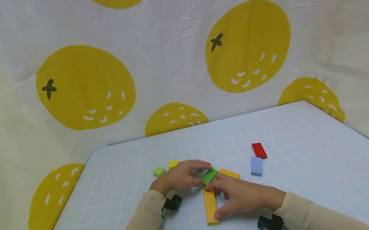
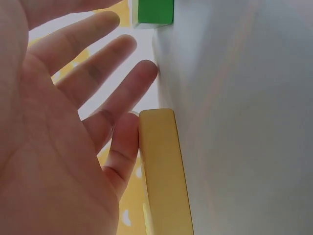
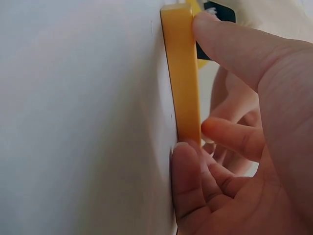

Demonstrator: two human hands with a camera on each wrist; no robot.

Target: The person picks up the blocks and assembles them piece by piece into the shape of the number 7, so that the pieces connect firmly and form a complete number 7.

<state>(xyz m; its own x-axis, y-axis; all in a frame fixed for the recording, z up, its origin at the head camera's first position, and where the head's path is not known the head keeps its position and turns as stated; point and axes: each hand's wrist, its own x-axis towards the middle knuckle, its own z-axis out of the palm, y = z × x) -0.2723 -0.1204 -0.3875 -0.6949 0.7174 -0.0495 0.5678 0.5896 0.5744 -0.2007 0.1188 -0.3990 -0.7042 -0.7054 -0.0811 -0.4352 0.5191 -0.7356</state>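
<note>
My left hand [image 1: 183,175] arches over the table, its thumb and a finger at opposite ends of a flat green block [image 1: 210,176]. In the left wrist view that hand's other fingers are stretched out. There a fingertip touches the side of an orange block [image 2: 165,169]; which orange block it is, I cannot tell. My right hand [image 1: 240,193] grips a long orange block [image 1: 211,208] lying lengthwise, thumb at its near end and fingers [image 3: 186,174] toward the far end. A second orange block [image 1: 230,173] lies behind the right hand, partly hidden.
A light green block [image 1: 158,171] and a yellow block [image 1: 174,164] lie beyond the left hand. Farther right are a blue block [image 1: 256,166] and a red block [image 1: 259,150]. A curtain with yellow fruit print [image 1: 169,61] hangs behind the white table [image 1: 307,192].
</note>
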